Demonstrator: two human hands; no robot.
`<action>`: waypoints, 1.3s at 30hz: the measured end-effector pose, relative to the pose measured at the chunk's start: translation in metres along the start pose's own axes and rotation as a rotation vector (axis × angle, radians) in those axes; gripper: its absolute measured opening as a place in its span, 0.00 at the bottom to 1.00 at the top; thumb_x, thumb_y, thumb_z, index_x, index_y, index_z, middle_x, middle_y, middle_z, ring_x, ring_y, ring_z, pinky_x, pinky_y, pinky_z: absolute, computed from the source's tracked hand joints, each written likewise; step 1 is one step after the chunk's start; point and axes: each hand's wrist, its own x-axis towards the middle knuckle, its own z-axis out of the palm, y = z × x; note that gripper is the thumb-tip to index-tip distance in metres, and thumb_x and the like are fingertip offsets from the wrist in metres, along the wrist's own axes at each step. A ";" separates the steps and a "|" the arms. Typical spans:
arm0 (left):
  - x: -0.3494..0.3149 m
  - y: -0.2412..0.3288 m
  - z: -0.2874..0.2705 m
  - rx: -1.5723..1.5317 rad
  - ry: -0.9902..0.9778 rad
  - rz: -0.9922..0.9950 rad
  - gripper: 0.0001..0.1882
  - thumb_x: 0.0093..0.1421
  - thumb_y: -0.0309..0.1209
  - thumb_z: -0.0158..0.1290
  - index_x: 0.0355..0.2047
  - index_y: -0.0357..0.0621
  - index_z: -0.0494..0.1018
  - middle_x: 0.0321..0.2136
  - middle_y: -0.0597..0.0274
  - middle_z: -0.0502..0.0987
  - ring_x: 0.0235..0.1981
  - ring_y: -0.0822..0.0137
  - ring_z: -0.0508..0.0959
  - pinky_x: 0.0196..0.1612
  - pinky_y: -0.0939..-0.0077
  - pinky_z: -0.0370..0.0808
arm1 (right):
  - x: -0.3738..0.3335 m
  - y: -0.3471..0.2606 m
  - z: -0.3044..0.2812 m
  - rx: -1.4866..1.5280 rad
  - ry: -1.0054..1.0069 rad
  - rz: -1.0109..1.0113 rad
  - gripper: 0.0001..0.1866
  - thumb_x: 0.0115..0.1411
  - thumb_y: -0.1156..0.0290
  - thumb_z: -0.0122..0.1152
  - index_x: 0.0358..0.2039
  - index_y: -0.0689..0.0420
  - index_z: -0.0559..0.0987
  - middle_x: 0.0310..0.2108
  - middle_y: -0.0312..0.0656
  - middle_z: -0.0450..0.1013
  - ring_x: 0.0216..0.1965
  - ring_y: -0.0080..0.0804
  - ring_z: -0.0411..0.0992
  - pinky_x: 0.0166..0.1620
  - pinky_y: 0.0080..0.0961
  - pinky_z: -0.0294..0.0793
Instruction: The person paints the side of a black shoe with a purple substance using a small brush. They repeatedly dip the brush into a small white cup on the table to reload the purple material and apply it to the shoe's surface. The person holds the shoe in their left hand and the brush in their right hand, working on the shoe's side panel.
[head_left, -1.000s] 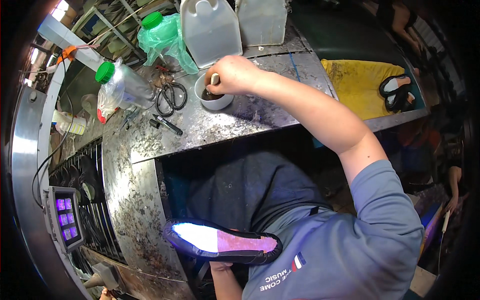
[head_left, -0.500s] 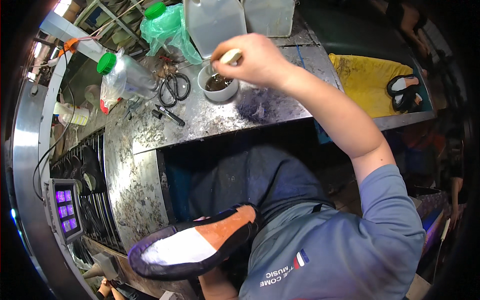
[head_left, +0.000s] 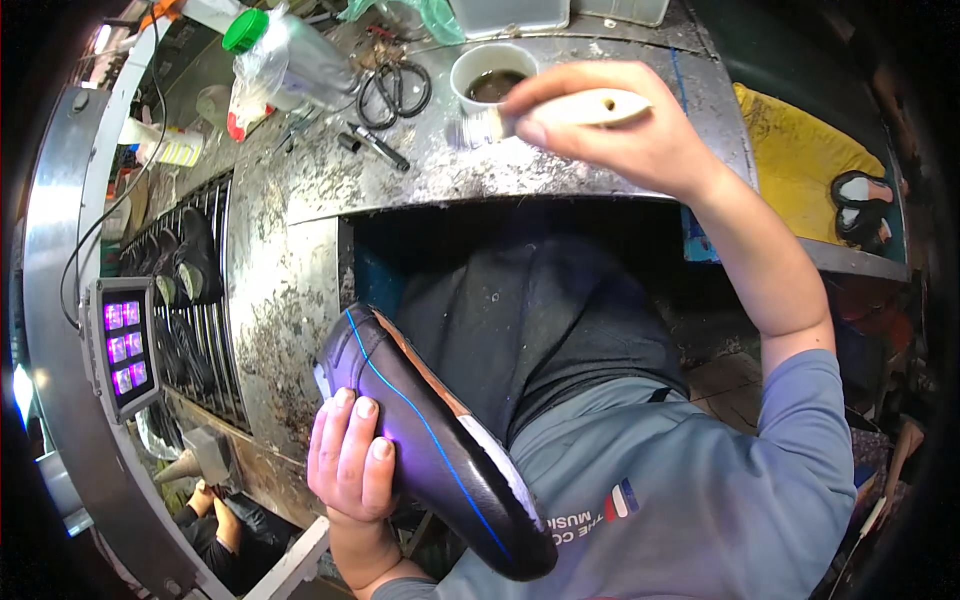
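Currently your R hand (head_left: 655, 150) pinches the brush (head_left: 585, 108), bristles (head_left: 475, 130) L, nr the bowl (head_left: 490, 58). Well apart, below-L, your L hand (head_left: 350, 455) grasps 1 black shoe (head_left: 435, 450), long axis slanting upper L to lower R.

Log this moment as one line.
left hand: holding black shoe | right hand: gripping pale-handled brush, bristles outside bowl | bowl: dark liquid inside, standing on bench

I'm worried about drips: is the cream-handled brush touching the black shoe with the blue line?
Apart: the head view shows scuffed metal bench between brush and shoe.
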 end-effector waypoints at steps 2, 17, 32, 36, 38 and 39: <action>0.000 0.002 -0.011 0.037 -0.063 0.036 0.16 0.70 0.28 0.48 0.56 0.44 0.62 0.50 0.44 0.77 0.47 0.41 0.81 0.46 0.43 0.82 | -0.012 -0.006 0.013 0.180 -0.148 -0.001 0.13 0.58 0.68 0.71 0.41 0.62 0.85 0.38 0.41 0.83 0.40 0.23 0.80 0.46 0.23 0.78; 0.006 0.011 -0.027 0.081 -0.201 0.061 0.16 0.70 0.29 0.46 0.57 0.50 0.61 0.52 0.49 0.75 0.49 0.43 0.80 0.50 0.44 0.81 | -0.025 -0.036 0.077 0.546 -0.369 -0.150 0.05 0.53 0.75 0.71 0.32 0.59 0.85 0.27 0.42 0.81 0.28 0.34 0.81 0.33 0.26 0.79; 0.004 0.001 -0.014 0.154 -0.169 0.049 0.14 0.68 0.24 0.51 0.52 0.42 0.65 0.49 0.43 0.78 0.48 0.41 0.80 0.48 0.47 0.83 | -0.032 -0.056 0.053 0.493 -0.469 -0.166 0.04 0.52 0.73 0.71 0.29 0.56 0.85 0.24 0.39 0.79 0.24 0.35 0.79 0.28 0.26 0.77; 0.005 -0.001 -0.007 0.181 -0.141 0.020 0.15 0.65 0.21 0.54 0.51 0.41 0.66 0.48 0.44 0.79 0.47 0.42 0.82 0.48 0.50 0.83 | -0.033 -0.059 0.052 0.441 -0.437 -0.262 0.04 0.51 0.74 0.71 0.29 0.56 0.84 0.24 0.38 0.79 0.23 0.35 0.79 0.26 0.27 0.77; 0.003 -0.002 -0.007 0.195 -0.158 0.005 0.14 0.65 0.21 0.54 0.50 0.40 0.67 0.48 0.43 0.80 0.47 0.42 0.82 0.48 0.50 0.83 | -0.033 -0.060 0.051 0.434 -0.440 -0.283 0.05 0.50 0.75 0.71 0.29 0.56 0.84 0.23 0.39 0.78 0.23 0.35 0.79 0.25 0.26 0.77; 0.002 -0.003 -0.007 0.202 -0.165 -0.001 0.13 0.65 0.21 0.54 0.49 0.39 0.68 0.48 0.43 0.80 0.47 0.42 0.82 0.48 0.50 0.83 | -0.034 -0.062 0.050 0.430 -0.442 -0.291 0.05 0.50 0.75 0.71 0.29 0.57 0.84 0.23 0.39 0.78 0.23 0.35 0.79 0.25 0.26 0.77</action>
